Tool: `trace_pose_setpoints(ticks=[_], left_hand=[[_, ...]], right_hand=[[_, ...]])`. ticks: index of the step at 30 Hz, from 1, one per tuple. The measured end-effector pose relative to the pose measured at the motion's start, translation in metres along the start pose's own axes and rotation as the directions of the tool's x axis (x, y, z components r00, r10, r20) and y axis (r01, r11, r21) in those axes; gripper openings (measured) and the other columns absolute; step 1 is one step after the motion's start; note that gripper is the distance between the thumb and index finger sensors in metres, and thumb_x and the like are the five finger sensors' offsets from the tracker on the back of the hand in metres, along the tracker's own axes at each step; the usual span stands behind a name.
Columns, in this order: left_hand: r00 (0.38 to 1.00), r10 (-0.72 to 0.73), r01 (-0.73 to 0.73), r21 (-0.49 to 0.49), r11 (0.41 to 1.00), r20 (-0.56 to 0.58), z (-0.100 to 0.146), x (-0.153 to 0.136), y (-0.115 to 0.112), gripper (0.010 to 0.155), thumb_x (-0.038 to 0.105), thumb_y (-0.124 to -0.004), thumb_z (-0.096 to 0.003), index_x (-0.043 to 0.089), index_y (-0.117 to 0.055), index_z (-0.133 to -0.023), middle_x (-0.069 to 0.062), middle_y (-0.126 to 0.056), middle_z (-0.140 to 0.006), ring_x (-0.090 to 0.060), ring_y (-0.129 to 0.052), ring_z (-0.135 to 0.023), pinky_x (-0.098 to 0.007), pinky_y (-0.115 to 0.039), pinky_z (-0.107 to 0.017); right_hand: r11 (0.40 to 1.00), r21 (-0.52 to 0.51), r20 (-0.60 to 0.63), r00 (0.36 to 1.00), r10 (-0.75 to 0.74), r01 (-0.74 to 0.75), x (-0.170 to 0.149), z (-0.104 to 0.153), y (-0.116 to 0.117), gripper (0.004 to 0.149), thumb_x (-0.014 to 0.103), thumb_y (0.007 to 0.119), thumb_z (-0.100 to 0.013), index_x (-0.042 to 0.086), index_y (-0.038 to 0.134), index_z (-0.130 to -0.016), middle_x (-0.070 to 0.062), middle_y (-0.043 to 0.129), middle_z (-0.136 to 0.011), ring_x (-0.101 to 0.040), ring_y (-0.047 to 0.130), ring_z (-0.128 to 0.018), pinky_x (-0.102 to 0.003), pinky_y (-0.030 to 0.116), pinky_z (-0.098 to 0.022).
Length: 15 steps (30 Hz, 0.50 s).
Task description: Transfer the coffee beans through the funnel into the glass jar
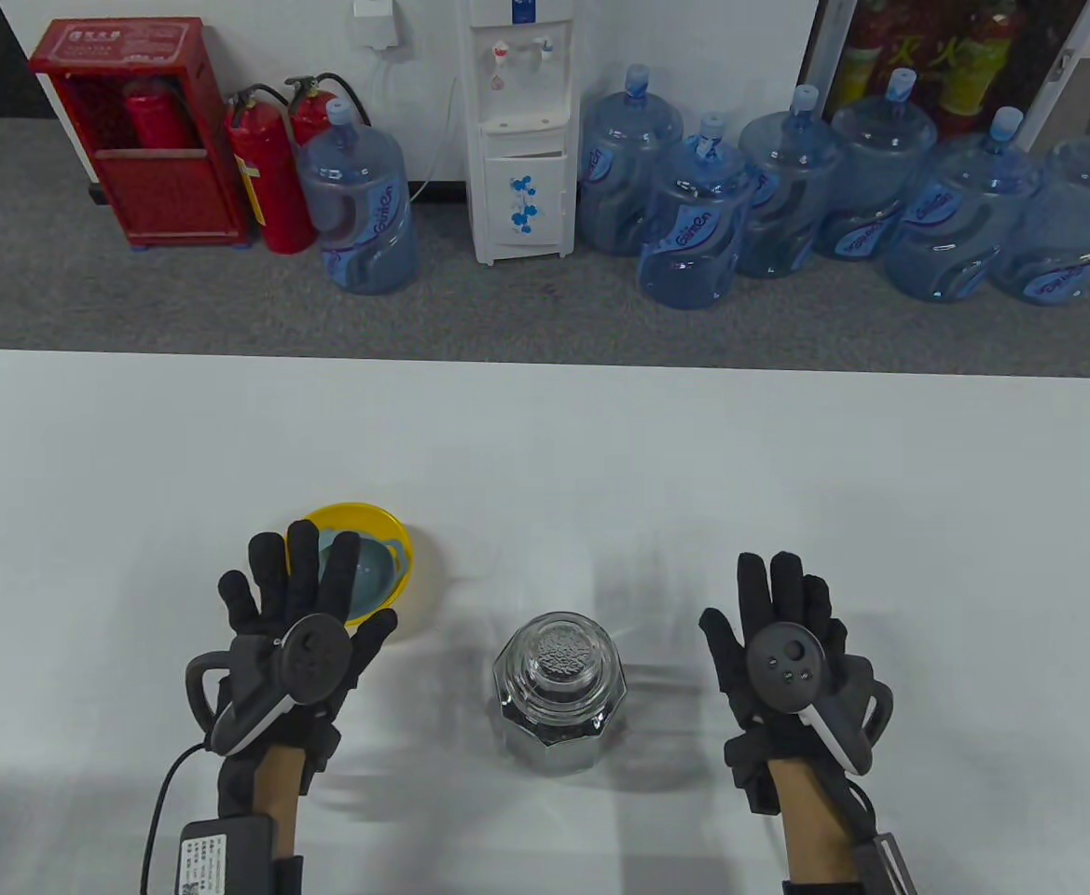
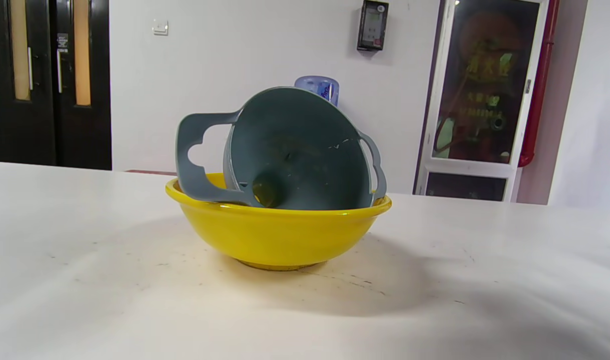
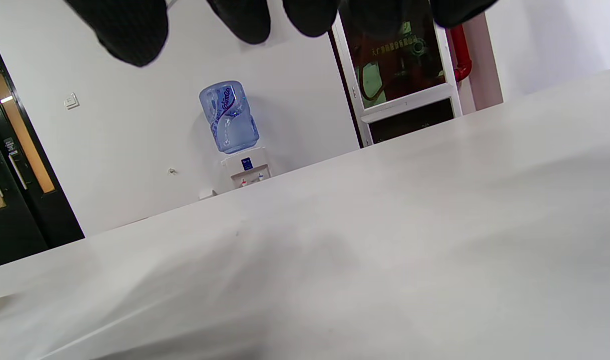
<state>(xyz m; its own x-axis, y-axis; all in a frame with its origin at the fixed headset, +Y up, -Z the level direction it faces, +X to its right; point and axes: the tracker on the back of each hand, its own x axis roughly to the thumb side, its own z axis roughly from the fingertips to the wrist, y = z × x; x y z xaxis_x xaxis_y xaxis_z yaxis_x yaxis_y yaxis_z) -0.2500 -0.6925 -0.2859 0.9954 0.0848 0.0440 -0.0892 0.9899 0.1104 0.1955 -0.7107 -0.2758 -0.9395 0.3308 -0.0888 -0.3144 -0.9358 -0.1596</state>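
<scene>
While both hands are hovering near the tabletop's front edge — left hand (image 1: 307,634) and right hand (image 1: 787,653), fingers spread, gripping nothing — the glass jar (image 1: 560,690) is standing between them, beans inside. Farther back, the funnel (image 2: 289,150) is lying tilted in the yellow bowl (image 2: 279,232) — a careless grab is likely tipping both.

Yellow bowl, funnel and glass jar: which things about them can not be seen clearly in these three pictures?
- Yellow bowl inside: table view, left hand covers it; left wrist view, the funnel and rim hide it.
- Glass jar: missing from both wrist views; fill level unclear from above.
- Right hand: right wrist view shows fingertips only.
</scene>
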Motion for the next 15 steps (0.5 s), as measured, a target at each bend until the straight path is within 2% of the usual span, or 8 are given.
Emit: trace_pose_setpoints(ticks=[9, 15], left_hand=[[0.999, -0.022, 0.022, 0.009, 1.000, -0.024, 0.0012, -0.0074, -0.0007, 0.079, 0.074, -0.044, -0.0500, 0.040, -0.022, -0.117, -0.003, -0.007, -0.124, -0.038, -0.002, -0.112, -0.063, -0.013, -0.074], [0.999, -0.034, 0.033, -0.027, 0.999, -0.032, 0.0003, -0.0077, -0.0037, 0.079, 0.074, -0.044, -0.0500, 0.040, -0.022, -0.117, -0.003, -0.008, -0.124, -0.038, -0.002, -0.112, -0.063, -0.013, -0.074]], right_hand=[[1.000, 0.010, 0.013, 1.000, 0.014, -0.015, 0.0048, 0.0020, 0.0032, 0.072, 0.061, 0.059, -0.067, 0.025, 0.036, -0.125, -0.017, 0.025, -0.130, -0.049, 0.032, -0.115, -0.071, 0.039, -0.077], [1.000, 0.015, 0.013, 1.000, 0.016, -0.016, 0.0046, 0.0023, 0.0033, 0.072, 0.061, 0.059, -0.067, 0.025, 0.036, -0.125, -0.016, 0.025, -0.130, -0.050, 0.032, -0.115, -0.071, 0.039, -0.077]])
